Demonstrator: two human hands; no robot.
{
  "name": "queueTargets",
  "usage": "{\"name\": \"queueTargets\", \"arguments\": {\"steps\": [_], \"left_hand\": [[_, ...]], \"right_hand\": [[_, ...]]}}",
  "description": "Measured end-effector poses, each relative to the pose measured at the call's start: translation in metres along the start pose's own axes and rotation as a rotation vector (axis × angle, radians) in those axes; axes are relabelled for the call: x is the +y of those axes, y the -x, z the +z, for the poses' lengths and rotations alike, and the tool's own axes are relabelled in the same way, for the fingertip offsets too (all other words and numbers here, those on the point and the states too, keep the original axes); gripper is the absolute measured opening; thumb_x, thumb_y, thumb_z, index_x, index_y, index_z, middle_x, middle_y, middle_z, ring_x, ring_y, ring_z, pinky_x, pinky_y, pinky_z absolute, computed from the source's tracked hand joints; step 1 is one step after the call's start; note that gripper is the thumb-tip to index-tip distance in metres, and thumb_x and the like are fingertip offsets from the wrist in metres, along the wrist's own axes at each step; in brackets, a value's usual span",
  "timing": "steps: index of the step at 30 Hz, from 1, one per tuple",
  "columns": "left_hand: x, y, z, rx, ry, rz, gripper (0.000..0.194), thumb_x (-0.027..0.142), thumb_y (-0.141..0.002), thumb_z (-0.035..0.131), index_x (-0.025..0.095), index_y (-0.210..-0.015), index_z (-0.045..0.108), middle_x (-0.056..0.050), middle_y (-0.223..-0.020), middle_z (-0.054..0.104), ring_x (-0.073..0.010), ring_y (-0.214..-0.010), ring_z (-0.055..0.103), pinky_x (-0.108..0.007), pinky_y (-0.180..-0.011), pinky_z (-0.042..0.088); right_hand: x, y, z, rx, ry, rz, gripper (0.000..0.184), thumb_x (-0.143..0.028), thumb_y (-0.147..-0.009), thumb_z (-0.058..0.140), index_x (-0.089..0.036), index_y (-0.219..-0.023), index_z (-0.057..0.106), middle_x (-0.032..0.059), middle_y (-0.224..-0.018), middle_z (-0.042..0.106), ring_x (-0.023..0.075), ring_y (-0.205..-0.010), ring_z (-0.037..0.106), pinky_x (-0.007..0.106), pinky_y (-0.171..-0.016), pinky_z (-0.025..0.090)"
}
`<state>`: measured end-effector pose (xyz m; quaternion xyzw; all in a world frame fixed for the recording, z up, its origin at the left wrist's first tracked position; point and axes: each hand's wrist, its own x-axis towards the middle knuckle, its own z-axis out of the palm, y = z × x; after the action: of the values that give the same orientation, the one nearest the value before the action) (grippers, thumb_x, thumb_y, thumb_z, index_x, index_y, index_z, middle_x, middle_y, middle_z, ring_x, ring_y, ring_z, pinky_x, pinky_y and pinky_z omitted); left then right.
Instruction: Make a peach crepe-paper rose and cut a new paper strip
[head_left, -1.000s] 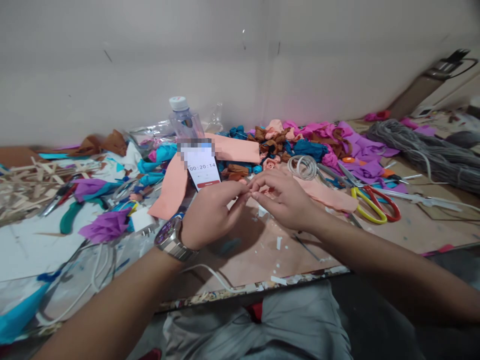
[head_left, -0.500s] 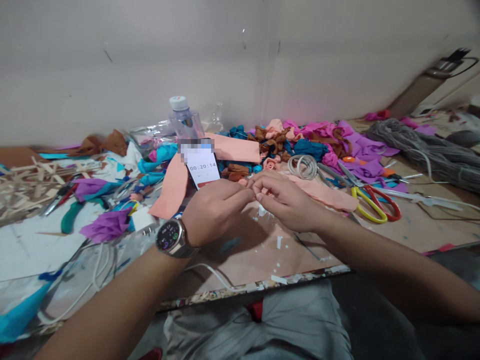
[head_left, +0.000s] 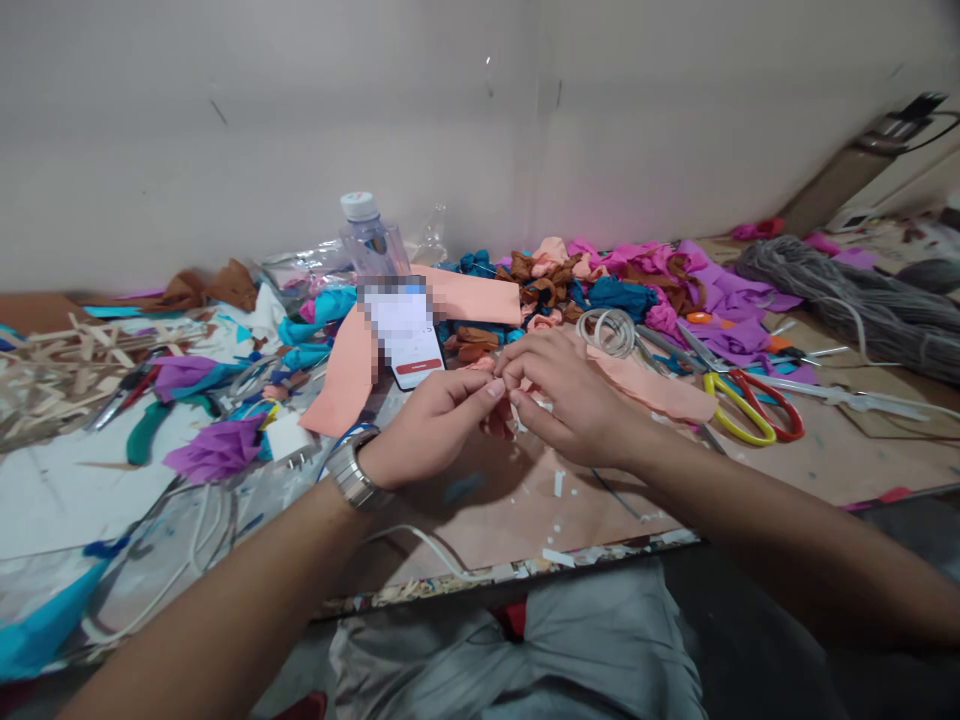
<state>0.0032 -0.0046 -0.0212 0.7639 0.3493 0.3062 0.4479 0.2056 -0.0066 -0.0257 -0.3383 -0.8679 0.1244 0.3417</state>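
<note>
While the left hand [head_left: 431,428] and right hand [head_left: 564,405] meet at closely bunched fingertips, anything pinched there too hidden to tell, one peach strip [head_left: 656,390] lies at 3 o'clock from that grip, long axis roughly 10-to-4, right hand nearer.

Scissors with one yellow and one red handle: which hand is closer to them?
Right. The right hand is to the scissors' left, not touching them; the left hand, wearing a silver watch, is farther left.
</note>
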Motion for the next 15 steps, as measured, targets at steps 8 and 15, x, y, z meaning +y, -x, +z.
{"name": "queueTargets", "arguments": {"steps": [8, 15], "left_hand": [[0.0036, 0.0001, -0.0013, -0.012, -0.074, 0.014, 0.038, 0.04, -0.1, 0.051, 0.015, -0.075, 0.063, -0.004, -0.078, 0.066, -0.0139, -0.075, 0.061, -0.025, -0.073, 0.046], [0.0057, 0.0025, -0.0044, 0.007, -0.285, 0.141, 0.03, 0.032, -0.101, 0.051, 0.015, -0.082, 0.067, -0.002, -0.078, 0.067, -0.013, -0.074, 0.059, -0.024, -0.072, 0.043]], "right_hand": [[0.0011, 0.0001, -0.0001, -0.008, -0.003, 0.007, 0.008, -0.023, -0.095, 0.051, -0.022, -0.087, 0.055, 0.0073, -0.111, 0.066, 0.0243, -0.108, 0.053, 0.046, -0.099, 0.031], [0.0022, 0.0, 0.0007, -0.01, -0.107, 0.028, 0.009, -0.021, -0.095, 0.051, -0.022, -0.085, 0.052, 0.0066, -0.107, 0.067, 0.0228, -0.104, 0.055, 0.044, -0.097, 0.035]]}}
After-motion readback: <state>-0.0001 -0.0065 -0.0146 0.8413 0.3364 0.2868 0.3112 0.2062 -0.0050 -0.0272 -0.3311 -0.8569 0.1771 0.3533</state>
